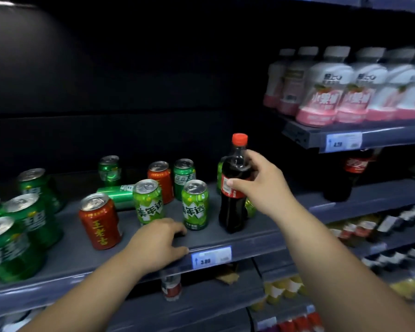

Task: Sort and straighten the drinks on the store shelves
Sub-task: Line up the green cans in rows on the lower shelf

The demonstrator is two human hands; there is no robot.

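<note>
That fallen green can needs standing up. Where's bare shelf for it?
Bare shelf lies at the back between the left green cans and the rear green can, and in front between those cans and the front red can. Crowded around the fallen can.

A blue-edged price tag (211, 258) reading 3.00 sits near 6 o'clock; a second price label (344, 141) – figures blurred – hangs at 3 o'clock. A crumpled brown scrap (228, 275) lies just below the first. Behind, a black back panel (130, 92) – pale glare (0, 2) at 10 o'clock.
</note>
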